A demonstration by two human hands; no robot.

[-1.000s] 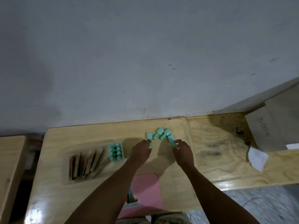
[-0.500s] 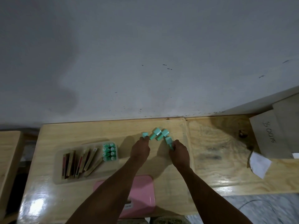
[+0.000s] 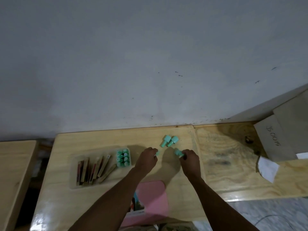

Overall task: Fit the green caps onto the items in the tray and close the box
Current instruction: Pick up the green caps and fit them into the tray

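On the wooden table, my left hand (image 3: 147, 158) is closed around a green cap (image 3: 157, 153) that peeks out past the fingers. My right hand (image 3: 190, 158) grips another green cap (image 3: 178, 152). Two more loose green caps (image 3: 169, 141) lie side by side just beyond both hands. To the left stands a clear tray (image 3: 73, 184) holding slim brown and red sticks (image 3: 93, 169) and, at its right end, a cluster of green-topped items (image 3: 123, 157). The pink box (image 3: 150, 194) lies at the near table edge, partly under my left forearm.
A grey wall rises right behind the table. A cardboard box (image 3: 273, 140) with writing stands at the far right, with white paper (image 3: 266, 167) beside it. A second wooden table (image 3: 15, 164) sits at the left across a dark gap. Floor shows at the bottom right.
Both hands have drawn back from the cluster of caps, each taking one cap along. Two caps stay where they lay. The camera view shifted slightly.
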